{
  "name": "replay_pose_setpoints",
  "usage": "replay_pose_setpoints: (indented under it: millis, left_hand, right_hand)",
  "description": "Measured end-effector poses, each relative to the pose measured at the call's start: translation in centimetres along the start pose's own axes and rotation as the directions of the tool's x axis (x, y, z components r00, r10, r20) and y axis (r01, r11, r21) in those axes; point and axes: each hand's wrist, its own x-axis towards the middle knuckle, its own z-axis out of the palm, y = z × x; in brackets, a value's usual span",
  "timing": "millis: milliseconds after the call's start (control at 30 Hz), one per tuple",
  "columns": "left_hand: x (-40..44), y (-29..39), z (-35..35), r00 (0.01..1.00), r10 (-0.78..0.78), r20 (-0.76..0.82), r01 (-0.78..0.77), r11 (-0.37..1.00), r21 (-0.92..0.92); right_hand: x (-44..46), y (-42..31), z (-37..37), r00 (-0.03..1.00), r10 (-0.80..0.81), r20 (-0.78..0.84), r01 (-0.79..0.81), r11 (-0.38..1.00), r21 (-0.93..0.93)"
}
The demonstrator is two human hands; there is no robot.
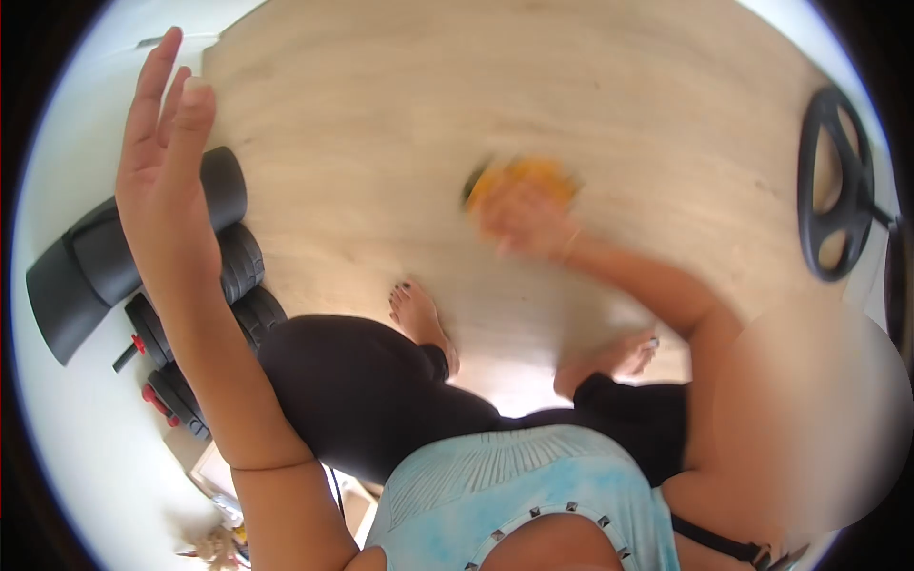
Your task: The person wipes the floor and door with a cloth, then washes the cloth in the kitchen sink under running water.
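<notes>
My left hand is raised at the left, with its fingers stretched upward and nothing in it. Low over the wooden floor, or on it, my right hand covers a yellow-orange thing with a dark green edge. Motion smears both that hand and the thing, so its kind cannot be made out. My fingers appear to be closed around it, moving together with it.
A rolled black mat and dumbbells with black plates lie along the left wall. A black wheel-like handle stands at the right. My bare feet are apart on the pale wooden floor.
</notes>
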Motion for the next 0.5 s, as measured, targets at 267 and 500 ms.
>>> replay_pose_setpoints:
  millis: [267, 500]
  left_hand:
    - [0.1, -0.7, -2.5, 0.998, 0.06, -0.032, -0.065, 0.981, -0.184]
    - [0.6, -4.7, -7.0, 0.995, -0.013, -0.095, -0.003, 0.985, -0.171]
  right_hand:
    - [16.5, 0.4, -1.6, 0.958, 0.02, 0.286, -0.055, 0.992, 0.115]
    - [5.7, 27.9, -13.1, 0.458, 0.76, -0.462, -0.867, 0.267, -0.421]
